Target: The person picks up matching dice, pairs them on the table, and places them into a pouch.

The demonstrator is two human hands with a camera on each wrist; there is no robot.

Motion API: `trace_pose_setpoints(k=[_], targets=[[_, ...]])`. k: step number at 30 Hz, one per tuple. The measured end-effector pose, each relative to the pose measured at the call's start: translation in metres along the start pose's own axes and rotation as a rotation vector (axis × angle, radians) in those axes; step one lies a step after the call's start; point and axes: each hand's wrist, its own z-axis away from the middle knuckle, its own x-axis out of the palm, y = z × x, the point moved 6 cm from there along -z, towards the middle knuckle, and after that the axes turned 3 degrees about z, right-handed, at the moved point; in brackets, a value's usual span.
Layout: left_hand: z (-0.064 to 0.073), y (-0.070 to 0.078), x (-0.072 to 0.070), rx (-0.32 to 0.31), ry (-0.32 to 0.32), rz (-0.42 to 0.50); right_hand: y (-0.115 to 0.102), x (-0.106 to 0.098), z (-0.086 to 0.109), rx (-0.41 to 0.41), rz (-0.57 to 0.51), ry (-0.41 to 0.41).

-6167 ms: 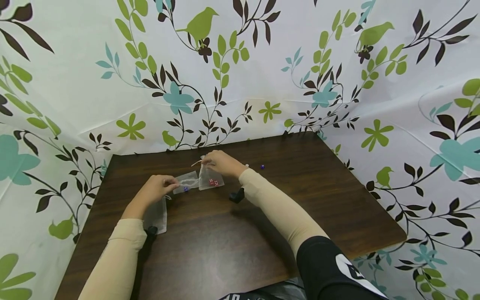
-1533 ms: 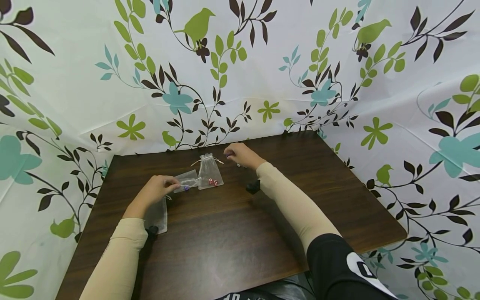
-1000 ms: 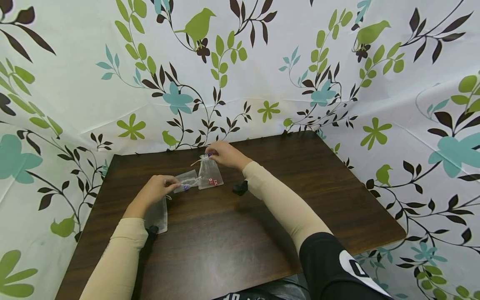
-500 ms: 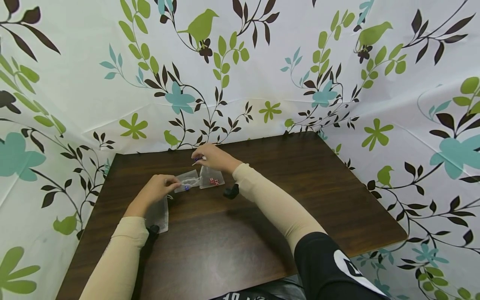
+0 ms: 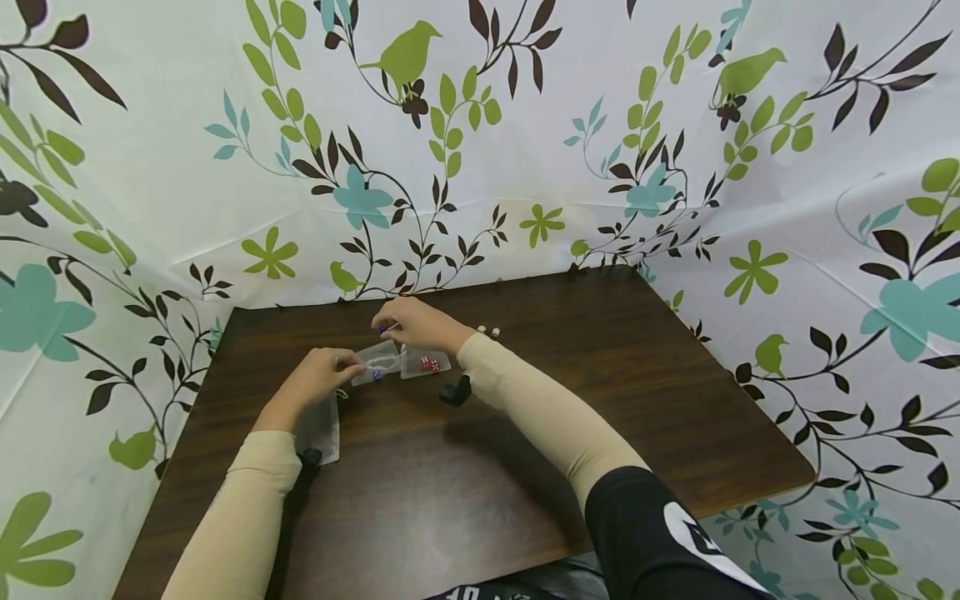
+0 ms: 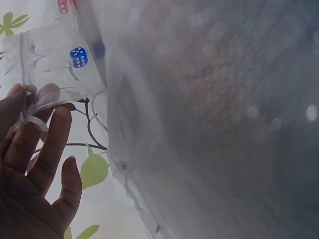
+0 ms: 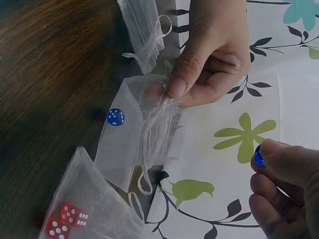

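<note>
My left hand [image 5: 315, 375] pinches the mouth of a sheer white drawstring bag [image 7: 117, 162] between thumb and fingers. Inside it, near the bottom, sits one blue die [image 7: 115, 117]. A second blue die [image 7: 259, 156] is between the thumb and fingers of my right hand [image 5: 423, 323], which hovers close to the bag's mouth, apart from it. Beside this bag lies another sheer bag [image 7: 102, 199] with red dice [image 7: 58, 227] in it; its top is behind my right hand in the head view. A third sheer bag [image 5: 324, 429] lies under my left wrist.
Two whitish dice [image 5: 496, 332] lie on the brown wooden table [image 5: 600, 392] behind my right wrist. A patterned cloth [image 5: 495, 150] hangs along the table's back edge and right side. Dark wrist cameras [image 5: 455, 392] hang below both wrists.
My right hand took the blue die from the table's back right and carried it left, past the red dice bag, to the bag in my left hand. The left hand stays in place.
</note>
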Motion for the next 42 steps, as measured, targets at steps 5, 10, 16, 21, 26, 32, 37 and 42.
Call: trace_pose_setpoints(k=[5, 10, 16, 21, 26, 32, 37, 42], targets=[[0.001, 0.004, -0.001, 0.010, 0.008, 0.007, 0.000, 0.005, -0.003, 0.000, 0.044, -0.024], [0.000, 0.005, -0.001, 0.018, 0.020, 0.006, 0.003, 0.010, -0.002, 0.007, 0.083, -0.030], [0.001, 0.003, -0.001, 0.009, 0.024, -0.004, 0.006, 0.010, 0.001, 0.007, 0.051, -0.011], [0.002, 0.004, -0.002, 0.011, 0.027, 0.005, 0.011, 0.020, 0.003, 0.046, -0.007, -0.084], [0.001, 0.010, -0.005, 0.017, 0.036, 0.001, 0.016, 0.041, 0.005, 0.054, 0.050, -0.166], [0.003, 0.016, -0.016, 0.000, 0.043, -0.024, 0.023, 0.050, 0.004, 0.050, 0.058, -0.113], [0.007, 0.023, -0.031, -0.007, 0.072, -0.035, 0.016, 0.037, 0.004, 0.040, -0.016, -0.076], [0.008, 0.032, -0.044, 0.017, 0.112, -0.066, 0.006, 0.019, 0.006, 0.025, -0.060, -0.045]])
